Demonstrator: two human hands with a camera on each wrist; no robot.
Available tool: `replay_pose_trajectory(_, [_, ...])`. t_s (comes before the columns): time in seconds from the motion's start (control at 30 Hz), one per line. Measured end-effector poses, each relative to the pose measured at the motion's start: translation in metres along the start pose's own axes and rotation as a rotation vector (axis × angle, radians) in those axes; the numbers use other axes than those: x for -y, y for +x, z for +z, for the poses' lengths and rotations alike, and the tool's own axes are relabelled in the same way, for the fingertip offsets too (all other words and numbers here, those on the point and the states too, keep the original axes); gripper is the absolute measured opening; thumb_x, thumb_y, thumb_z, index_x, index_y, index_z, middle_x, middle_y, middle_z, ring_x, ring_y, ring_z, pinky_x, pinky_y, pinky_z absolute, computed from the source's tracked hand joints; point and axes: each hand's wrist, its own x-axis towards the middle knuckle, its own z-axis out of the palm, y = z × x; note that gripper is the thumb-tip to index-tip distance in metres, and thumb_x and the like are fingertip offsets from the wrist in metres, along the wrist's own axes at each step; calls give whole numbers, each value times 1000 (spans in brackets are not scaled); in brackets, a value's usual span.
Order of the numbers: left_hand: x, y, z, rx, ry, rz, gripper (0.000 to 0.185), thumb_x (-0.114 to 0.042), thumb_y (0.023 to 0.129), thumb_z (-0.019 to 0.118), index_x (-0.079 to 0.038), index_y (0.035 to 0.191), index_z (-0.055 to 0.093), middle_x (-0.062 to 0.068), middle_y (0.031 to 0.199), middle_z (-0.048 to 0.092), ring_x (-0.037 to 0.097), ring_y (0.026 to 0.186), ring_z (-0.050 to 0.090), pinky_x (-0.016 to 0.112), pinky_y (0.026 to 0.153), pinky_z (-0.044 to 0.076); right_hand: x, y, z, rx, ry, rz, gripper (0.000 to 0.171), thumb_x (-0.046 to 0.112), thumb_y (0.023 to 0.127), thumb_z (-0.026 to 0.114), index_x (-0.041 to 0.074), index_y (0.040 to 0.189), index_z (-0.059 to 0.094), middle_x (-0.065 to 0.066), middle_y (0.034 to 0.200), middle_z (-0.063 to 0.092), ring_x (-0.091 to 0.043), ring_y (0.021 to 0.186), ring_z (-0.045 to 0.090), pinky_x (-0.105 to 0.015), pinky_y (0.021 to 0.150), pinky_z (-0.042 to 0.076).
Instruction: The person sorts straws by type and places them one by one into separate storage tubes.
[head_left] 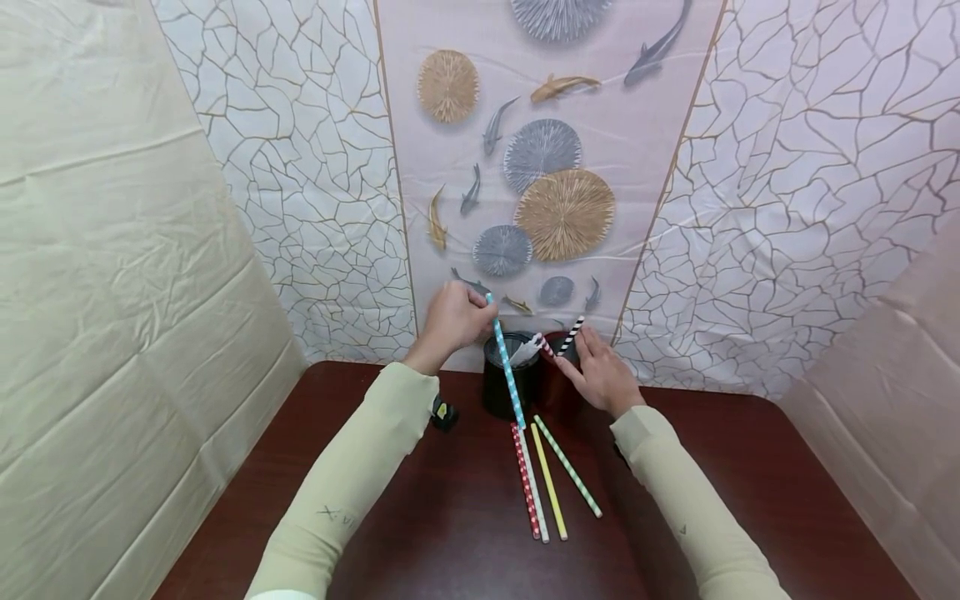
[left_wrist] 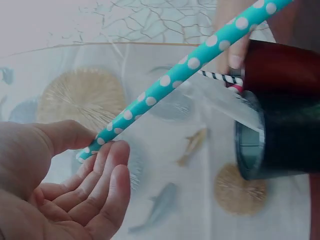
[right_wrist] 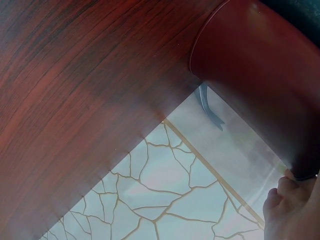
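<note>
Hands at two cups on a dark red-brown wooden table (head_left: 750, 500), centre of the head view.

Black cylindrical cup (head_left: 508, 387) and dark red cup (head_left: 557, 385) stand touching at the back edge; right hand (head_left: 603, 375) curls round the red one, apparently steadying it. Left hand (head_left: 452, 318) pinches the teal white-dotted paper straw (head_left: 507, 364) by its top end, slanting it down past the black cup. Four loose paper straws (head_left: 547, 479) lie just below.

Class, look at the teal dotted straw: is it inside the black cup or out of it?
Out. The teal dotted straw slants across the front of the black cup, its top in the left hand.
</note>
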Motion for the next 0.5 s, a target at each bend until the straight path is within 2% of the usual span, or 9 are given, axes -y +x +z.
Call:
replay_pose_trajectory(0.2, [-26,10,-1,-108,48,98,27,-23,97,74,-8,75,82,4,72,78,12,67,62,29,67,51,0,-1,0,8,4,4,90,63,110,32,-7,164,22,-26,175,16,-43,163,19,-57,131,24])
replay_pose_trajectory(0.37, [-45,14,0,-149,-5,109,21,-25,98,75,-7,90,80,4,84,80,16,77,70,34,78,57,0,0,-1,4,4,1,89,63,111,31,-8,164,22,-27,175,16,-44,163,19,-58,131,24])
replay_pose_trajectory(0.5, [-57,16,3,-212,-15,119,19,-26,99,74,-8,97,78,5,91,81,19,86,75,37,89,57,2,0,-2,5,7,1,90,63,110,32,-8,164,23,-27,175,17,-43,163,19,-58,131,24])
